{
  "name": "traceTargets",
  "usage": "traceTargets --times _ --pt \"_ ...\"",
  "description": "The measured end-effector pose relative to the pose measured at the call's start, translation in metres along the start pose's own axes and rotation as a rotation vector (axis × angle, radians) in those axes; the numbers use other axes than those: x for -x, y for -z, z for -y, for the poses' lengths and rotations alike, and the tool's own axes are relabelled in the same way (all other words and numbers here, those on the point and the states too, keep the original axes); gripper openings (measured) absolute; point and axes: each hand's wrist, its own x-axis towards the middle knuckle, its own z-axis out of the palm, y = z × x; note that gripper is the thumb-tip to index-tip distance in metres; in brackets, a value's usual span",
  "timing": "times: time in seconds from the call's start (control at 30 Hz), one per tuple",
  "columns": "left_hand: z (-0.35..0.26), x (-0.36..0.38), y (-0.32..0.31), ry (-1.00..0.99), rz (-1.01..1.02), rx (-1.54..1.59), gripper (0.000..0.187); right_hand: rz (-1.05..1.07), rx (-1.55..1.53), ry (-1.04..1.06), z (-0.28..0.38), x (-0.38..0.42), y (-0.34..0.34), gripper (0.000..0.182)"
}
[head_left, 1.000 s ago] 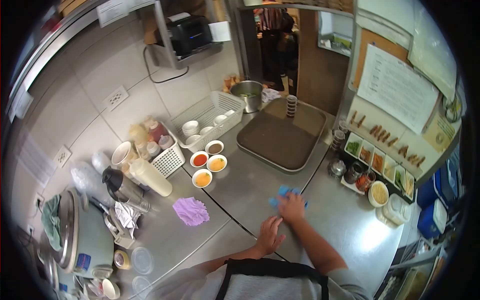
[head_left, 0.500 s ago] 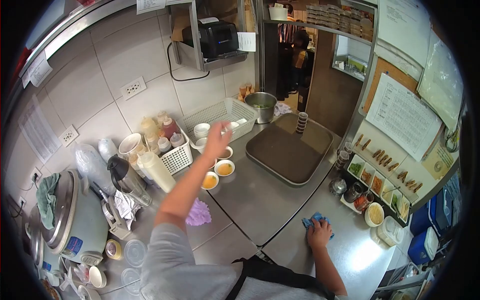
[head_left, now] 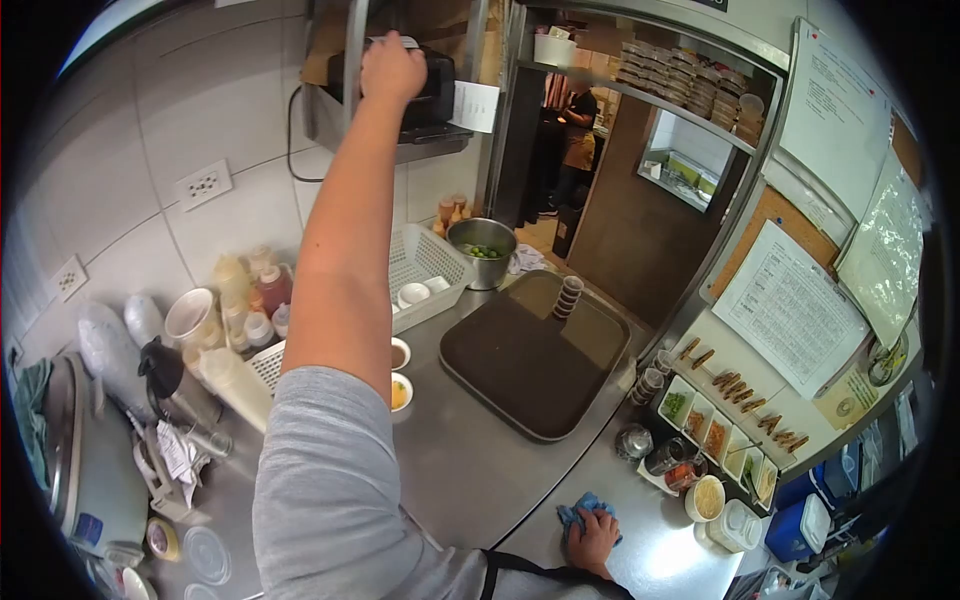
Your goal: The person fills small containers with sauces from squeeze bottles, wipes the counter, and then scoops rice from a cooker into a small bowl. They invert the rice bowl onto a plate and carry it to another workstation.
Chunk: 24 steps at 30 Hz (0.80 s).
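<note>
My left hand (head_left: 393, 72) is raised to the top of the black receipt printer (head_left: 432, 100) on the wall shelf. Its fingers are closed at a white paper slip (head_left: 410, 42) that sticks out of the printer; the fingertips are partly hidden. Down on the steel counter, my right hand (head_left: 594, 540) lies curled over a crumpled blue cloth (head_left: 578, 512). My left forearm covers part of the small bowls and squeeze bottles behind it.
A brown tray (head_left: 530, 365) bears a stack of small lidded cups (head_left: 568, 297). Behind it stand a steel pot (head_left: 483, 250) and a white basket (head_left: 425, 255). Topping containers (head_left: 715, 435) line the right side. Another person (head_left: 578, 130) stands beyond the doorway.
My left hand has risen from above the bowls and basket to the printer. My right hand stays on the blue cloth. The view has shifted.
</note>
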Motion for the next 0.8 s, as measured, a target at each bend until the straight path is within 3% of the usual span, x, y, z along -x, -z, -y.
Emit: traceTargets --times 0.1,0.23,0.27,0.3,0.37,0.5,0.57,0.63,0.7,0.8 --pt "0.034 -0.038 -0.043 0.198 -0.007 0.119 0.037 -0.006 0.011 -0.012 0.003 -0.001 0.001 0.028" --pt "0.039 -0.071 -0.035 0.104 0.348 -0.117 0.038 0.01 0.006 -0.036 0.002 -0.002 -0.002 0.029" --pt "0.047 -0.08 -0.042 0.246 0.445 0.142 0.039 0.023 0.012 -0.038 0.001 -0.002 -0.002 0.029" --pt "0.044 -0.074 -0.044 0.196 0.282 0.008 0.035 0.027 0.011 -0.033 0.0 -0.002 -0.002 0.029" --pt "0.111 -0.107 -0.108 0.229 0.072 0.439 0.028 0.026 0.017 -0.044 0.002 -0.001 -0.002 0.029" --pt "0.074 -0.057 -0.077 0.047 -0.161 0.364 0.023 0.019 0.026 -0.03 0.003 -0.001 0.0 0.029" --pt "0.036 -0.014 -0.043 0.121 -0.218 0.492 0.022 0.009 0.036 -0.014 0.003 -0.002 0.001 0.027" --pt "0.03 0.012 -0.044 -0.1 -0.374 0.478 0.02 -0.012 0.028 -0.004 0.002 0.0 -0.001 0.027" --pt "-0.005 0.059 0.019 0.235 0.089 0.946 0.015 -0.031 0.012 0.01 0.001 0.002 -0.002 0.027" --pt "-0.01 0.102 0.07 0.441 0.334 1.319 0.016 -0.048 0.015 0.037 -0.002 0.002 -0.006 0.027"
